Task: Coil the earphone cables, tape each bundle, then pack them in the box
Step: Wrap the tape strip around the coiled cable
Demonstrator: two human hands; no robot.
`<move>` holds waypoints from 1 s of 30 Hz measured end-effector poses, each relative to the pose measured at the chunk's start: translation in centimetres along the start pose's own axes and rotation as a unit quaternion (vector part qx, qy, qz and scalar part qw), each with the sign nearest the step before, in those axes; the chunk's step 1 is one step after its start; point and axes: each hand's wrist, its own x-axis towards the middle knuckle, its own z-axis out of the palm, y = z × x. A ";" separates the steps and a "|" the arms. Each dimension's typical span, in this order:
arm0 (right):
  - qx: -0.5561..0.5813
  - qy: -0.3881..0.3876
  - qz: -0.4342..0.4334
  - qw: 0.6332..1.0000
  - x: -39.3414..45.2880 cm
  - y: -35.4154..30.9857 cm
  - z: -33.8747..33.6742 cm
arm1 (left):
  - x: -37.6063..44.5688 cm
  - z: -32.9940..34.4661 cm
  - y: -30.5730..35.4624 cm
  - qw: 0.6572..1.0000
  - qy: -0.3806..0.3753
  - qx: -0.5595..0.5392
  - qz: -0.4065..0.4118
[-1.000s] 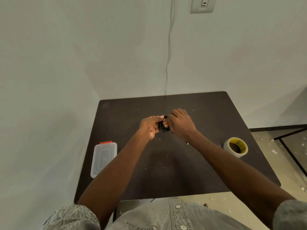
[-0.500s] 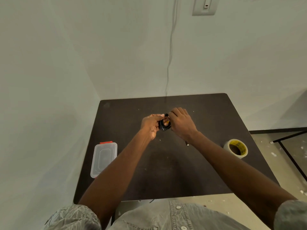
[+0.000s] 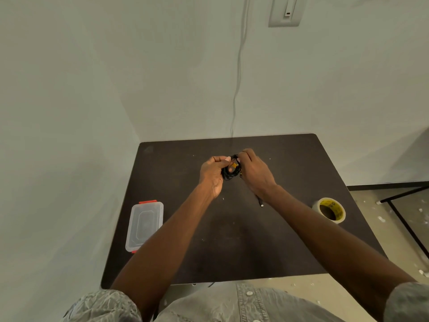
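Both forearms reached forward over the dark table (image 3: 232, 240), converging toward its far middle. The left hand (image 3: 212, 175) was turned thumb-up, its fingers curled round the left side of a black coil of earphone cable (image 3: 229, 171). The right hand (image 3: 255, 170) met it from the right, knuckles up, fingertips pinching the top of the same coil, where a small patch of yellowish tape (image 3: 235, 165) showed between the two hands. The coil was held just above the tabletop, between the hands. A loose cable end with its plug (image 3: 261, 203) trailed down below the right wrist onto the table.

A clear lidded box (image 3: 144, 225) with red clips lay closed near the table's left edge, well apart from the hands. A tape roll (image 3: 329, 210) lay near the right edge. Bare tabletop lay between the hands and each of these, and along the near edge. The table's far and left edges sat against the walls; open floor lay to the right.
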 end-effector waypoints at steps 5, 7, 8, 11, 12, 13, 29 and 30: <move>-0.014 0.032 -0.007 0.999 0.1 -0.1 -0.1 | -0.3 0.5 -0.2 0.999 0.003 -0.023 0.026; -0.022 0.034 -0.014 0.999 0.1 0.0 -0.3 | -0.4 0.6 -0.2 0.999 -0.010 -0.033 0.031; -0.023 0.034 -0.015 0.999 0.1 0.1 -0.4 | -0.4 0.6 -0.2 0.999 -0.012 -0.033 0.033; -0.025 0.025 -0.018 0.999 0.2 0.4 -0.7 | -0.4 0.8 -0.3 0.999 -0.012 -0.023 0.037; -0.026 0.022 -0.017 0.999 0.2 0.4 -0.8 | -0.5 0.9 -0.4 0.999 -0.011 -0.022 0.037; -0.024 0.019 -0.015 0.999 0.2 0.5 -0.9 | -0.4 1.0 -0.4 0.999 -0.008 -0.023 0.037; -0.031 0.010 -0.036 0.999 1.0 0.9 -2.2 | -0.5 1.2 -0.2 0.996 -0.040 -0.053 0.056; -0.030 0.012 -0.037 0.999 1.0 0.9 -2.3 | -0.5 1.2 -0.2 0.996 -0.035 -0.052 0.059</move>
